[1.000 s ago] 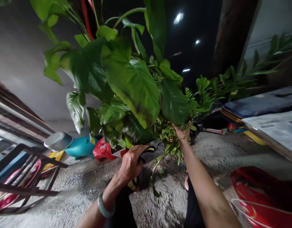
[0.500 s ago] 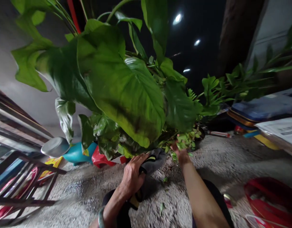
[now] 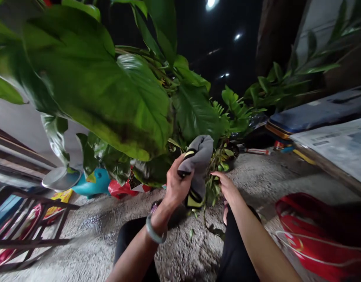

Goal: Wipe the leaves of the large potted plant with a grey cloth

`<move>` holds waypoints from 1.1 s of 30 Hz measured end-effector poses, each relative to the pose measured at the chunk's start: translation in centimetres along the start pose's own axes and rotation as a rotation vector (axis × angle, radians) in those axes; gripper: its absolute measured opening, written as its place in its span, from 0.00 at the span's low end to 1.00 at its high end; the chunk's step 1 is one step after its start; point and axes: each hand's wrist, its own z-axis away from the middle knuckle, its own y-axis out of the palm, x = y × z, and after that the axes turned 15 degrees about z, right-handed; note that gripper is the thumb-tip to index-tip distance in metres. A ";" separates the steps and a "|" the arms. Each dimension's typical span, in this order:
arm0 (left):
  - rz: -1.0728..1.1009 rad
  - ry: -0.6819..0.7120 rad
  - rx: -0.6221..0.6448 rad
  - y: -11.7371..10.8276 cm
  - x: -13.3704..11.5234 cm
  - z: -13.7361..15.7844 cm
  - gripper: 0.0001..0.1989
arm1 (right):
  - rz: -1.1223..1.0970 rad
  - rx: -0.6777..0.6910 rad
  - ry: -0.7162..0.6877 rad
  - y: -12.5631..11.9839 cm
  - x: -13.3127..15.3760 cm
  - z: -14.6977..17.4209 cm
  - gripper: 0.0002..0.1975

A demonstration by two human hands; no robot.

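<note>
My left hand (image 3: 178,185) is closed around a grey cloth (image 3: 201,154) with black and yellow edging, bunched up and raised before the big plant. To its right, my right hand (image 3: 226,184) reaches in with fingertips together at the trailing small-leaved stems (image 3: 213,188), seeming to pinch them; the exact grip is partly hidden. A large-leaved potted plant (image 3: 104,98) fills the upper left, its broad green leaves partly browned. Bits of leaf lie on the rough floor between my knees.
A red bag (image 3: 312,235) lies at the right, below papers (image 3: 336,147) and a blue case (image 3: 318,113). On the left are a dark wooden rack (image 3: 27,223), a turquoise object (image 3: 91,182), a metal bowl (image 3: 61,178) and a red object (image 3: 121,188). Feathery greenery (image 3: 236,109) stands behind.
My left hand has lifted the grey cloth up and to the right, close to the stems. My right hand has drawn back slightly, bringing trailing stems nearer. The view has shifted to the right.
</note>
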 end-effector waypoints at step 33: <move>-0.391 0.029 0.557 1.8 -1.7 -0.3 0.29 | -0.329 0.159 0.071 0.0 0.9 2.8 0.15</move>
